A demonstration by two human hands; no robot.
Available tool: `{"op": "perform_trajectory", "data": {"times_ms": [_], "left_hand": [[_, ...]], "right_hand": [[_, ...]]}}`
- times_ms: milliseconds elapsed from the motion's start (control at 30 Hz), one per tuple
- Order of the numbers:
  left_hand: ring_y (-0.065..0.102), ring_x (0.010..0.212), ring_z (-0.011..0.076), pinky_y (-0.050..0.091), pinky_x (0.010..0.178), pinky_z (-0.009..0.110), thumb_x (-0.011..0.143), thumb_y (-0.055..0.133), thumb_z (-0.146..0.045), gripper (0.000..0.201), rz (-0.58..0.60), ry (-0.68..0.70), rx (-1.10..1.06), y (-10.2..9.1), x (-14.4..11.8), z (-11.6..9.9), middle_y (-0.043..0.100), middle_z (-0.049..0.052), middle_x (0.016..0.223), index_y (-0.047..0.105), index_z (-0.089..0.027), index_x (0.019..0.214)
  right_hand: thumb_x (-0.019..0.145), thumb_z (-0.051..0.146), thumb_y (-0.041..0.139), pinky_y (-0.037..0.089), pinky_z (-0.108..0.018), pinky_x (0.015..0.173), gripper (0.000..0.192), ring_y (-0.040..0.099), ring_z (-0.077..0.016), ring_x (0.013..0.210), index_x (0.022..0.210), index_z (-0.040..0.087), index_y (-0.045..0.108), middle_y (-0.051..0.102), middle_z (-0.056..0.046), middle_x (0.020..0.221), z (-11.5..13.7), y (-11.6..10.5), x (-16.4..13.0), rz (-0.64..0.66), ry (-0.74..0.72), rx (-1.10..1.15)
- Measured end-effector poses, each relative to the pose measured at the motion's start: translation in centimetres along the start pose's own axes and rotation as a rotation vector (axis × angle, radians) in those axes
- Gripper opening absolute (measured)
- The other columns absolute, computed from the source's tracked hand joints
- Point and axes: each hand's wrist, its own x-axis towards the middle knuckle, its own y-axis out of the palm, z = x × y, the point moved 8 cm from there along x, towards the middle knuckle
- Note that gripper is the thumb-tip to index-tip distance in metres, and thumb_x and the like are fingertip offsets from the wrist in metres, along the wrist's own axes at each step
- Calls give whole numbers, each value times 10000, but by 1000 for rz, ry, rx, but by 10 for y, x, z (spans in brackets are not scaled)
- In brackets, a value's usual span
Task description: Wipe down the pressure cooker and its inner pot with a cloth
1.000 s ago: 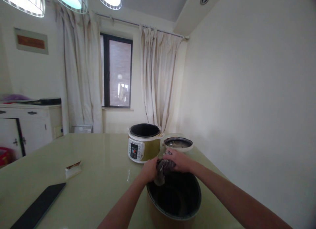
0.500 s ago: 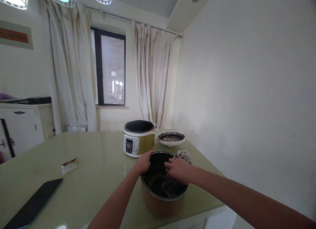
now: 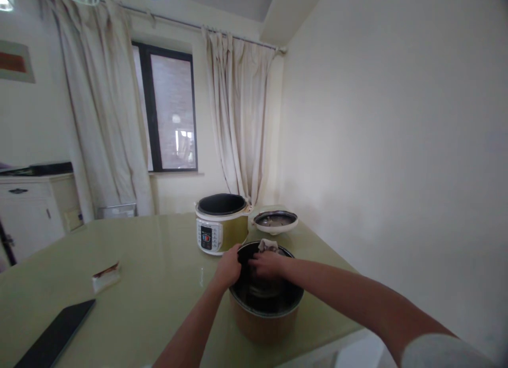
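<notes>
A round inner cooking pot (image 3: 265,323), dark inside and brownish outside, stands near the table's front right edge. My left hand (image 3: 229,266) grips its left rim, thumb side over the edge. Inside the pot, my right hand (image 3: 266,264) presses a cloth (image 3: 269,245) against the inner wall; a pale patterned part of the cloth sticks up at the far rim. My right fingertips are partly hidden by the hand and blurred. Just behind the pot sits the electric pressure cooker body (image 3: 222,227), white and olive with a control panel, its top uncovered.
The cooker lid (image 3: 275,222) lies upside down right of the cooker, near the wall. On the left of the pale green table (image 3: 159,251) are a dark flat slab (image 3: 55,336) and a small white packet (image 3: 106,277). A white cabinet (image 3: 34,206) stands beyond.
My right hand has moved left and deeper into the pot, taking the cloth from the right rim to the far inner wall. My left hand stays on the rim. The view has shifted slightly.
</notes>
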Motion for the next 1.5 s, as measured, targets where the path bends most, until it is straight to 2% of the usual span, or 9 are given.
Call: {"op": "perform_trajectory", "data": {"times_ms": [133, 300, 400, 600, 833, 1033, 1167, 1300, 1500], "left_hand": [[659, 1281, 244, 488, 1063, 321, 896, 460, 16, 542, -7, -103, 53, -4, -6, 0, 729, 133, 1333, 608, -159, 1387], [541, 1438, 222, 413, 1174, 305, 859, 441, 65, 758, -91, -90, 29, -7, -10, -6, 581, 162, 1550, 406, -111, 1595], [518, 1458, 186, 371, 1209, 258, 865, 423, 64, 754, -138, -93, -28, -6, -8, -2, 544, 152, 1590, 401, -91, 1602], [608, 1363, 197, 440, 1158, 278, 843, 431, 55, 684, -72, -67, -46, 3, -4, 2, 700, 97, 1412, 577, -169, 1473], [627, 1336, 215, 445, 1146, 291, 853, 433, 51, 678, -46, -41, -42, -1, -6, -3, 706, 105, 1399, 577, -166, 1480], [634, 1321, 248, 473, 1119, 331, 856, 460, 30, 706, -42, -61, 54, -4, -10, -5, 690, 112, 1421, 542, -180, 1525], [646, 1298, 261, 482, 1092, 339, 856, 471, 27, 691, -40, -71, 88, -5, -10, -5, 708, 119, 1386, 549, -179, 1511], [668, 1255, 270, 495, 1049, 338, 843, 502, 21, 639, -37, -56, 87, -3, -8, -5, 738, 118, 1318, 593, -186, 1441], [668, 1263, 266, 497, 1054, 353, 858, 473, 21, 645, -48, -96, 91, -1, -9, 2, 727, 131, 1324, 540, -187, 1464]], "right_hand": [[695, 333, 831, 590, -517, 743, 119, 739, -354, 832, 730, 233, 777, 763, -152, 1013, -9, 28, -25, 180, 259, 129], [645, 184, 786, 597, -450, 638, 216, 677, -261, 554, 508, 246, 631, 648, 7, 562, 16, 40, -24, 428, 317, 638], [702, 145, 707, 587, -358, 589, 116, 679, -209, 556, 730, 252, 742, 713, 35, 651, 30, 27, -2, 406, 273, 730], [745, 63, 649, 581, -364, 894, 467, 729, -276, 1064, 1196, 130, 750, 770, -137, 1202, 31, -6, 25, 144, 373, 808], [825, 183, 656, 578, -382, 772, 382, 737, -266, 854, 1181, 209, 796, 785, -60, 992, 43, 17, -32, 526, 173, 596], [764, 85, 750, 539, -500, 906, 124, 685, -352, 1125, 765, 206, 776, 777, -129, 1141, 10, 21, -31, 255, 255, 37], [815, 96, 743, 476, -480, 1006, 162, 606, -310, 1240, 721, 226, 721, 761, -73, 1220, 19, 0, 3, -7, -100, -40], [833, 157, 766, 440, -399, 1043, 93, 582, -265, 1242, 797, 232, 724, 751, -49, 1235, 26, -8, 26, -75, -332, -17], [818, 227, 767, 527, -462, 902, 152, 625, -339, 1153, 970, 228, 782, 722, -131, 1264, 4, 0, 5, -64, -7, -48]]}}
